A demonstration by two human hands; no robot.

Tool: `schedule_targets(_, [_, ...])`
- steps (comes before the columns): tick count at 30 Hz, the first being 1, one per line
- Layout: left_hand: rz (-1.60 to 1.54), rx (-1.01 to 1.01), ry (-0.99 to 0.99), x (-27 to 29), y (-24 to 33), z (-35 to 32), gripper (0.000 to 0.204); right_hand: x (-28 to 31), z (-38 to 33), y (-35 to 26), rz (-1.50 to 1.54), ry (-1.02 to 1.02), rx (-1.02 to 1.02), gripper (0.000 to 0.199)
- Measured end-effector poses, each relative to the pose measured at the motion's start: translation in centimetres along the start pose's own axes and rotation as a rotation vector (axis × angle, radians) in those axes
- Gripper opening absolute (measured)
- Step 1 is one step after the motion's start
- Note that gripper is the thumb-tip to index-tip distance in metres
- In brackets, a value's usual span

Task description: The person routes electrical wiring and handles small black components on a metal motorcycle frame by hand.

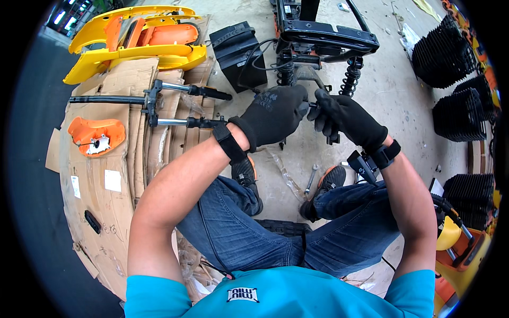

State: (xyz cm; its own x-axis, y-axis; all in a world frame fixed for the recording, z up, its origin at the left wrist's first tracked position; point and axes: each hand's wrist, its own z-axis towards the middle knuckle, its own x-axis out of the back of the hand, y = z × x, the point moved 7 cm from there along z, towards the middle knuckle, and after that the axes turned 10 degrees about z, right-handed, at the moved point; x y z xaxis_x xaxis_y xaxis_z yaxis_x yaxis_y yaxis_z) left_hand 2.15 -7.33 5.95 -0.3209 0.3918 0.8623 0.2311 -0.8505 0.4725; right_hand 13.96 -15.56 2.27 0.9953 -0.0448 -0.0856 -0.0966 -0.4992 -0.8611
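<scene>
Both my hands wear black gloves and meet in front of a black vehicle frame (326, 33). My left hand (274, 114) is closed, its fingertips at one end of a small dark bolt-like piece (313, 105). At the piece's other end, my right hand (347, 117) pinches with thumb and fingers. The gloves cover most of the piece, so its exact kind stays unclear. Just beyond the hands are the frame's two coil-spring shock absorbers, a left one (285, 71) and a right one (350, 78).
A wrench (312, 179) lies on the floor between my shoes. To the left, a front fork (152, 102) and an orange shell (97, 135) rest on flattened cardboard (101, 209). Yellow body panels (135, 54) and a black box (239, 57) sit behind. Stacked black baskets (444, 53) line the right.
</scene>
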Motion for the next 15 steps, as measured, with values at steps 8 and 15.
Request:
schedule_targets(8, [-0.058,0.007,-0.031,-0.1,0.0,0.3,0.013,0.5,0.5,-0.1,0.006,0.019,0.137,0.028])
schedule_targets(15, [-0.061,0.036,0.005,0.3,-0.3,0.0,0.017,1.6,0.6,-0.2,0.030,0.034,0.173,0.020])
